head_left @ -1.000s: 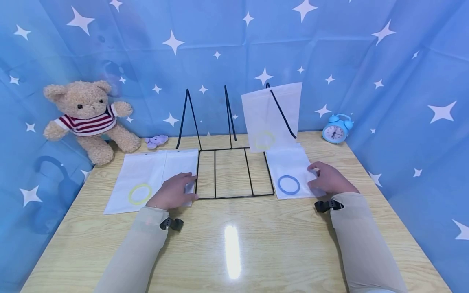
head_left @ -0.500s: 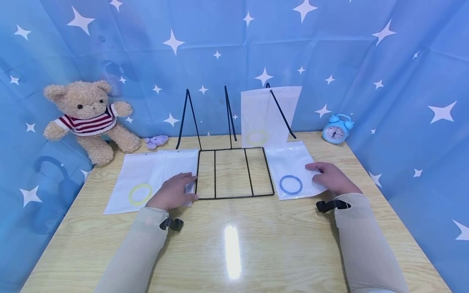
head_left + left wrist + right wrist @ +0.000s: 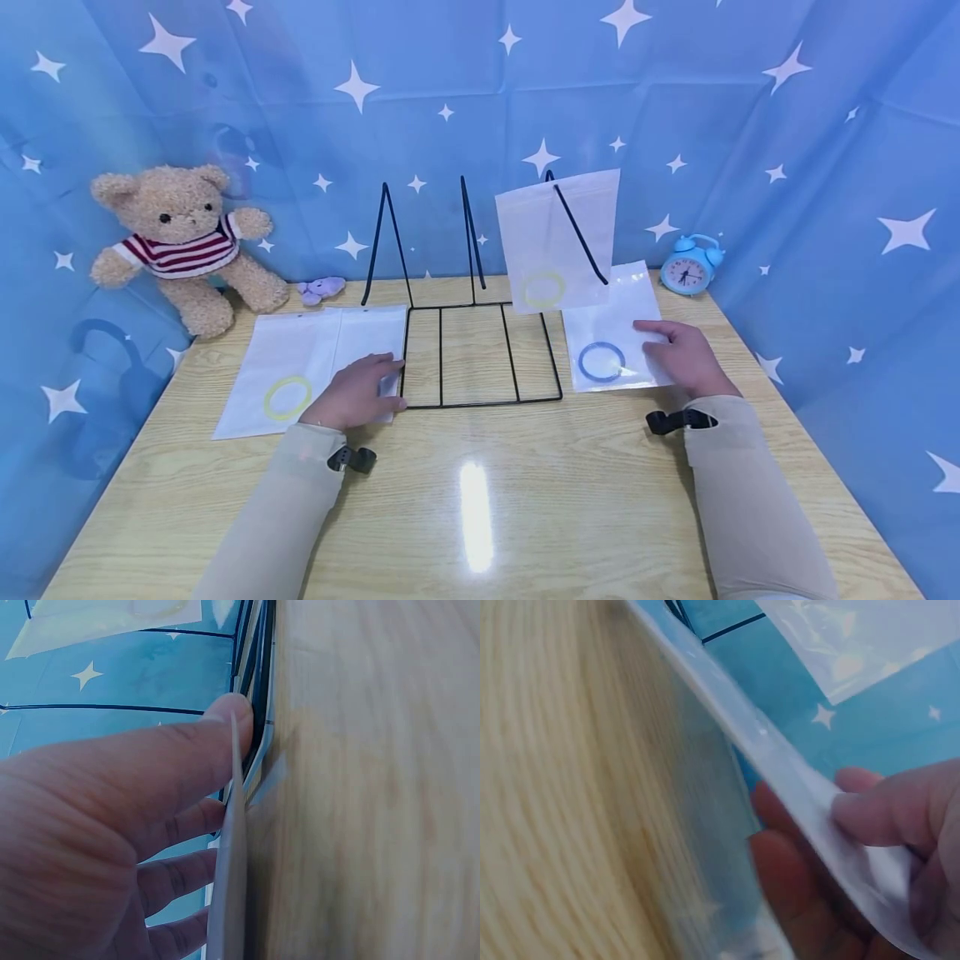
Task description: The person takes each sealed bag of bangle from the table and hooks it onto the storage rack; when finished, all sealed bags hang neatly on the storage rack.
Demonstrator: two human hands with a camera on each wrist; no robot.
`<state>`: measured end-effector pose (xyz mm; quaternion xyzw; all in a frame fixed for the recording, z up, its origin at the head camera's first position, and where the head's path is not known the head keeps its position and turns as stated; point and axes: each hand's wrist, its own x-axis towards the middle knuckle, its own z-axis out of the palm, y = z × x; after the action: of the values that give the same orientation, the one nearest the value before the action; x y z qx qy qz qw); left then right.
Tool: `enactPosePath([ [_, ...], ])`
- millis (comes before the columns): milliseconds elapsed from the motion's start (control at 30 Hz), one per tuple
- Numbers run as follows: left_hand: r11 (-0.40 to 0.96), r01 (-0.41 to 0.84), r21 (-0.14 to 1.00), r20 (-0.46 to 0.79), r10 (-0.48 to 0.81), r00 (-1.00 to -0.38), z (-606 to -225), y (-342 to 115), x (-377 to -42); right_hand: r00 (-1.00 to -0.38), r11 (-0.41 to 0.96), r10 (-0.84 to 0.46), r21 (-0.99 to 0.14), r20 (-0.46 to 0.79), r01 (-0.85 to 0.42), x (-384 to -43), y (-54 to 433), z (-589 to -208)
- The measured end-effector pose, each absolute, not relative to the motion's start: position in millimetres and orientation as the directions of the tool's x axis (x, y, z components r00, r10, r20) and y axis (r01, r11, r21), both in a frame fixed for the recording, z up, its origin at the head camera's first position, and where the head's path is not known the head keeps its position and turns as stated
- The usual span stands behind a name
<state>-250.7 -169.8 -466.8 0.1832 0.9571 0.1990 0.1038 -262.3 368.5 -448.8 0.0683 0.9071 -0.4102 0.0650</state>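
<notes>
On the right, my right hand (image 3: pixel 692 358) pinches the right edge of a clear plastic bag (image 3: pixel 627 325) bearing a blue ring (image 3: pixel 602 362). In the right wrist view, the thumb (image 3: pixel 881 819) lies on one side of the bag's edge (image 3: pixel 780 776), with fingers on the other. A black wire rack (image 3: pixel 480 406) lies with its base at the centre and three arms rising behind. From its right arm hangs a whitish bag (image 3: pixel 558 237) with a yellow ring. My left hand (image 3: pixel 356 390) rests at the base's left side; thumb and fingers touch the wire, fairly straight.
Flat bags (image 3: pixel 288 350), one with a yellow ring (image 3: pixel 287 397), lie left of the rack, partly beneath the left hand. A teddy bear (image 3: pixel 187 250) and a small purple plush (image 3: pixel 321 289) sit at the back left. A blue alarm clock (image 3: pixel 688 265) stands at the back right.
My right hand has moved the bag with the blue ring slightly right and farther back, its far edge rising. The hanging bag has swayed on its arm. The left hand has stayed in place.
</notes>
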Motion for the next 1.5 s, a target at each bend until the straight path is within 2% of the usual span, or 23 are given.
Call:
enactPosePath([
  [200,0.851,0.317,0.419,-0.122,0.398,-0.909,-466,-170,-251,-0.978,0.592,0.182,-0.784,-0.098,0.189,-260,367,-446],
  [433,0.851,0.312,0.421,-0.128,0.397,-0.909,-465,-169,-250,-0.959,0.485,0.281,-0.867,0.033,0.112,-258,367,-445],
  [767,0.849,0.313,0.426,-0.124,0.397,-0.909,-464,-169,-249,-0.855,0.350,0.505,-0.933,0.116,0.080,-258,368,-442],
  [900,0.848,0.310,0.430,-0.125,0.396,-0.910,-463,-168,-249,-0.825,0.199,0.555,-0.980,0.108,0.006,-258,372,-441],
  [1067,0.852,0.307,0.425,-0.131,0.393,-0.910,-463,-168,-248,-0.821,-0.053,0.564,-0.988,0.088,-0.143,-258,375,-439],
  [1233,0.852,0.311,0.421,-0.129,0.395,-0.909,-463,-168,-249,-0.867,-0.312,0.483,-0.901,0.122,-0.300,-256,376,-435],
  [1333,0.852,0.308,0.423,-0.133,0.395,-0.909,-464,-168,-250,-0.892,-0.386,0.419,-0.857,0.166,-0.341,-252,377,-432],
  [1500,0.853,0.307,0.423,-0.135,0.394,-0.909,-464,-168,-250,-0.906,-0.425,0.335,-0.817,0.257,-0.389,-249,377,-427],
])
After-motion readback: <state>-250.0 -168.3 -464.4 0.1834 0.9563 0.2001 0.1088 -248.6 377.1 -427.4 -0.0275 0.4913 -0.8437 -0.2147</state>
